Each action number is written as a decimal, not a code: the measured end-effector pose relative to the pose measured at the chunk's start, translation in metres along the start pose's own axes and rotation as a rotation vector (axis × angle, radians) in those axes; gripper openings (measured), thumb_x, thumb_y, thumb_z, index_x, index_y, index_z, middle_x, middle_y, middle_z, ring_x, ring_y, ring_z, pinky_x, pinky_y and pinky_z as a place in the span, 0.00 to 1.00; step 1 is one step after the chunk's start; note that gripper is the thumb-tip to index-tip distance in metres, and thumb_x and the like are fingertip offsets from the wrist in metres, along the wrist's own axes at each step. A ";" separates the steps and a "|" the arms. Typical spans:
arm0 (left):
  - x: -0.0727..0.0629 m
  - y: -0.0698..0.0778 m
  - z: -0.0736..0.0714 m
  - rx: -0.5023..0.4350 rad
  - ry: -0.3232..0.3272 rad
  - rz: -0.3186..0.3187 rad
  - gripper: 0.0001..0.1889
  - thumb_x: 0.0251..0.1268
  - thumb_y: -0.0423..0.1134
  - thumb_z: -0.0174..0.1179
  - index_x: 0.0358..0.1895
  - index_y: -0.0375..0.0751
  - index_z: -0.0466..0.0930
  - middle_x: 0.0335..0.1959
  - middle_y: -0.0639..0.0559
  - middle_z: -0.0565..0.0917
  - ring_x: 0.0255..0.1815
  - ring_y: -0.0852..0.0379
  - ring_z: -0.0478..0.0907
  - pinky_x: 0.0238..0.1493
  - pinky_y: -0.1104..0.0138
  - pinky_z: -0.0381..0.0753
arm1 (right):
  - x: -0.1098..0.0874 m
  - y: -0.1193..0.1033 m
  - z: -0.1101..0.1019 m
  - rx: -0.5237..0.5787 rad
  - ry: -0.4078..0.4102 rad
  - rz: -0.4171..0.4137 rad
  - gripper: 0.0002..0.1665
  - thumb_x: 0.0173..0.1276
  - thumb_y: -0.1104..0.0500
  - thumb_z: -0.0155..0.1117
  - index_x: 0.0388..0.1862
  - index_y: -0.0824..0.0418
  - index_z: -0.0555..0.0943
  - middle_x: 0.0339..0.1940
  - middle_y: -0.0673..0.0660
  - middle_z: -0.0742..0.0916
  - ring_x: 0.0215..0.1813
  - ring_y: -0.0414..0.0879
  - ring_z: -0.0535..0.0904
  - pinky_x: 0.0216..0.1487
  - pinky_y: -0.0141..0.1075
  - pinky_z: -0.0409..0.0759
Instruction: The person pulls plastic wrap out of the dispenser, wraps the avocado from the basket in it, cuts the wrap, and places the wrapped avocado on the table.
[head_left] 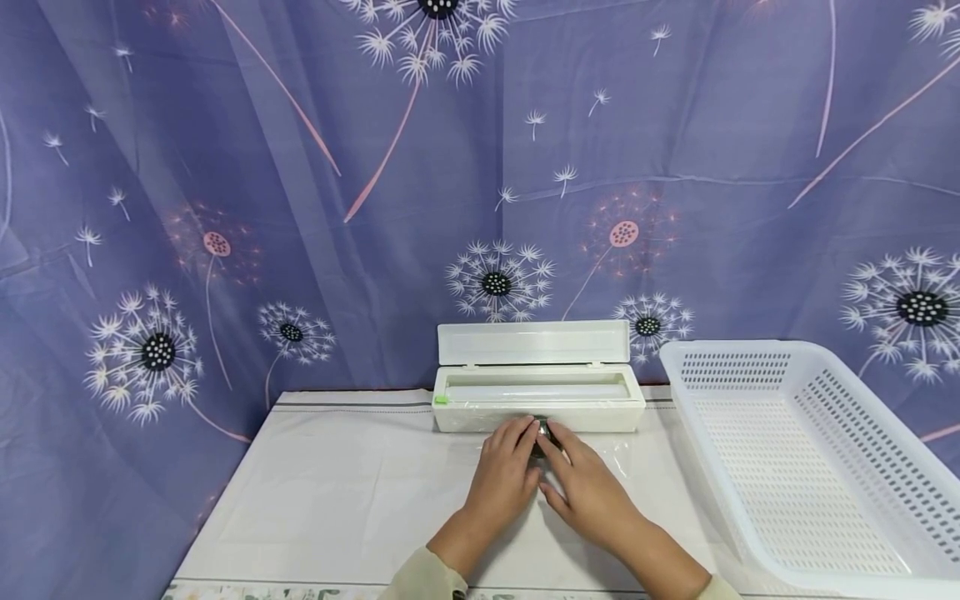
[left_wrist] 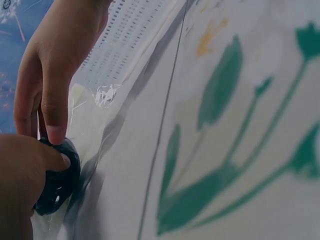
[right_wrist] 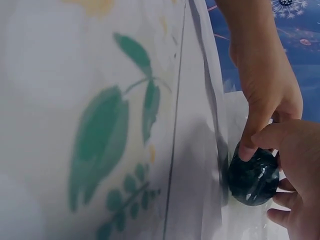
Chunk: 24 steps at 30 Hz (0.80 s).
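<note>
Head view, with both wrist views. The dark round object (right_wrist: 253, 177), glossy and wrapped-looking, lies just below the centre of the head frame, between your left hand (head_left: 504, 471) and your right hand (head_left: 596, 492). Your left hand grasps it from the left, and your right hand grasps it from the right; your fingertips nearly meet over it, covering much of its surface. In the left wrist frame it sits at the lower left, under your left thumb; in the right wrist frame, at the lower right. Clear film (head_left: 618, 458) spreads around it on the white tablecloth (head_left: 322, 483). Directly above your hands in the head frame stands a white box (head_left: 480, 419), its lid (head_left: 534, 343) raised, with a pale roll (head_left: 536, 390) inside and a green tab (head_left: 441, 400) at its left end. A white basket (head_left: 795, 483) occupies the lower right; a patterned purple-blue curtain (head_left: 390, 275) fills the upper part.
</note>
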<state>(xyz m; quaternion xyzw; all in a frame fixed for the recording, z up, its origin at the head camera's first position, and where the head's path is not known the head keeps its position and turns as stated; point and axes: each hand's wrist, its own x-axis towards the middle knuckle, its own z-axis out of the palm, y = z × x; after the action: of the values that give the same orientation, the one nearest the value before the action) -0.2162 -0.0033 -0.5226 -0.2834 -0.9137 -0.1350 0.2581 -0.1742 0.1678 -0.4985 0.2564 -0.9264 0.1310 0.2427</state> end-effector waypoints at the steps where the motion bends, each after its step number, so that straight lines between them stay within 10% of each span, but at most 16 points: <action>1: 0.000 -0.001 0.000 0.005 -0.005 0.004 0.34 0.58 0.43 0.71 0.70 0.44 0.74 0.68 0.52 0.76 0.68 0.51 0.73 0.62 0.56 0.78 | 0.000 0.000 0.000 -0.004 -0.003 -0.002 0.43 0.61 0.51 0.75 0.71 0.67 0.72 0.71 0.70 0.75 0.66 0.63 0.78 0.64 0.55 0.79; 24: 0.008 -0.009 0.002 0.035 -0.035 0.011 0.34 0.60 0.46 0.72 0.70 0.48 0.74 0.69 0.54 0.75 0.67 0.53 0.74 0.62 0.56 0.76 | 0.007 0.004 -0.002 0.026 -0.019 0.023 0.40 0.62 0.52 0.75 0.69 0.68 0.73 0.70 0.69 0.76 0.64 0.62 0.79 0.62 0.53 0.80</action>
<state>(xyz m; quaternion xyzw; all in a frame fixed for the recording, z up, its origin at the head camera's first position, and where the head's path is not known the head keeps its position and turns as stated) -0.2281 -0.0063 -0.5208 -0.2862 -0.9187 -0.1128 0.2478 -0.1805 0.1690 -0.4939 0.2500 -0.9298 0.1433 0.2290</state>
